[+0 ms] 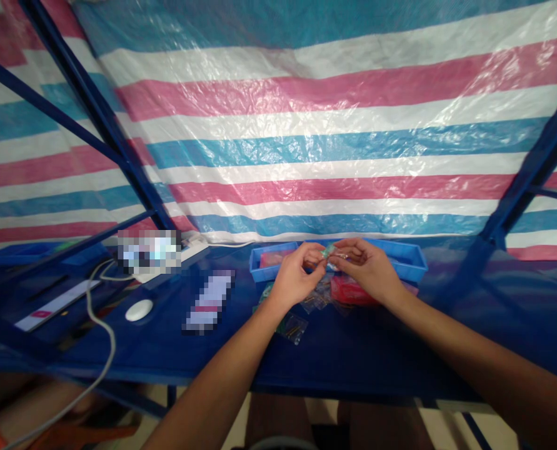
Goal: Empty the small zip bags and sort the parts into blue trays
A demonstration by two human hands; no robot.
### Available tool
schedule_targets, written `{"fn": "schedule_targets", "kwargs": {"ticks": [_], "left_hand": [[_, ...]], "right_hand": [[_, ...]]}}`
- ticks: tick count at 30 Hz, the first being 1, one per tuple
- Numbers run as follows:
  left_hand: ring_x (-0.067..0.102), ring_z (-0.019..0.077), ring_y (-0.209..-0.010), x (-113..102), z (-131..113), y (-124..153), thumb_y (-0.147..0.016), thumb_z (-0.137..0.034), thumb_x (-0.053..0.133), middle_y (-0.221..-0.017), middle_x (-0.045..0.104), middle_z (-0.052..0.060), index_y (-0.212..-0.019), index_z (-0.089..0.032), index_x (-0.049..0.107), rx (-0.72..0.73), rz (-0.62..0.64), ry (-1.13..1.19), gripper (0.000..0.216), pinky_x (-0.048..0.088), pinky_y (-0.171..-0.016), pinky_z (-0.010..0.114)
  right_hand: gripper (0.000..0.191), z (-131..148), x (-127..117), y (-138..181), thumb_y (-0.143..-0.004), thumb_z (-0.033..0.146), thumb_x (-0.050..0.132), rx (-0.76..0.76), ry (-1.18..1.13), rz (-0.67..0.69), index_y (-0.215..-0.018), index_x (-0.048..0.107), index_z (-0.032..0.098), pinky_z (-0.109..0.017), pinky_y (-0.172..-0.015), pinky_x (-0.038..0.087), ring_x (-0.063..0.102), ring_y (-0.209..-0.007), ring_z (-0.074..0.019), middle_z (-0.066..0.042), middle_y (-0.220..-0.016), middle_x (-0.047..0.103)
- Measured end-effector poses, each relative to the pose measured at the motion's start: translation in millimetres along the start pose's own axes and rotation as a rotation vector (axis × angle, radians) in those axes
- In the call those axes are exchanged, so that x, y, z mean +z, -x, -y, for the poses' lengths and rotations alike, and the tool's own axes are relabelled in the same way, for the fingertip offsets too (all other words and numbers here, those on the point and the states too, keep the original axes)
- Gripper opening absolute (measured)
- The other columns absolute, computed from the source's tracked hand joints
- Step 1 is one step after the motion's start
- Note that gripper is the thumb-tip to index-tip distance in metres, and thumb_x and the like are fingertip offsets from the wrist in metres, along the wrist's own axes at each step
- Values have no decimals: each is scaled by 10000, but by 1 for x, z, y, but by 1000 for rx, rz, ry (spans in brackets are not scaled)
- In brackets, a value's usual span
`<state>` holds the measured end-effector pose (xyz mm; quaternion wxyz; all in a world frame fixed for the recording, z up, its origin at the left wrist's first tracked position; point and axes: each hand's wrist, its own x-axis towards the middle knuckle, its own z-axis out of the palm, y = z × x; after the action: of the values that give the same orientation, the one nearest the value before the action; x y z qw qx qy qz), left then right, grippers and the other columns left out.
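Observation:
My left hand (299,275) and my right hand (372,269) meet above the blue table, each with fingertips pinched together. Between them is a small clear plastic bag (327,251) with something green in or on it; both hands grip it. Its exact contents are too small to make out. Below the hands lie several small clear bags (296,329) with thin brass-coloured pieces inside. A red plastic packet (353,292) lies under my right hand, partly covered by it.
Behind the hands stand a blue tray (265,274) with pinkish-red contents and another blue tray (412,265). To the left lie a blurred-out flat device (209,303), a white oval object (139,310), a power strip (194,251) and a white cable (113,344). Blue frame posts flank the striped sheet (329,144).

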<state>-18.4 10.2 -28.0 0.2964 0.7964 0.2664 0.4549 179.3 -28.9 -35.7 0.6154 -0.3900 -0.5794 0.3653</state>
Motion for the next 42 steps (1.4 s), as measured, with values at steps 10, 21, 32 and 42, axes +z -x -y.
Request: {"fn": "schedule_targets", "kwargs": {"ticks": [10, 21, 32, 42], "left_hand": [[699, 191, -891, -3, -8, 8, -860, -114, 640, -967, 711, 29, -1366, -203, 550, 208, 134, -262, 522, 581, -853, 323], [688, 181, -879, -4, -11, 7, -915, -150, 635, -997, 713, 35, -1367, -205, 553, 246, 121, -279, 463, 573, -848, 316], [676, 221, -1057, -15, -18, 4, -931, -84, 572, -1229, 676, 102, -1355, -227, 639, 309, 136, -313, 452, 585, -906, 357], [663, 206, -1027, -15, -24, 2, -1038, -263, 608, -1078, 667, 89, -1096, -188, 718, 295, -78, -308, 145, 563, -877, 330]], "right_hand": [[378, -3, 4, 4, -799, 240, 766, 44, 28, 167, -1138, 599, 242, -346, -877, 582, 738, -887, -187, -3, -967, 740], [344, -1, 0, 2, -836, 204, 672, 97, 89, 218, -1173, 616, 241, -292, -649, 461, 606, -672, -153, 47, -812, 660], [482, 11, -2, 2, -845, 454, 833, 171, -208, 133, -1249, 675, 244, -283, -578, 397, 505, -586, -128, 43, -725, 623], [377, 21, -1, 3, -836, 536, 844, 227, -137, 181, -1028, 764, 222, -261, -576, 407, 562, -645, -129, 12, -792, 681]]}}
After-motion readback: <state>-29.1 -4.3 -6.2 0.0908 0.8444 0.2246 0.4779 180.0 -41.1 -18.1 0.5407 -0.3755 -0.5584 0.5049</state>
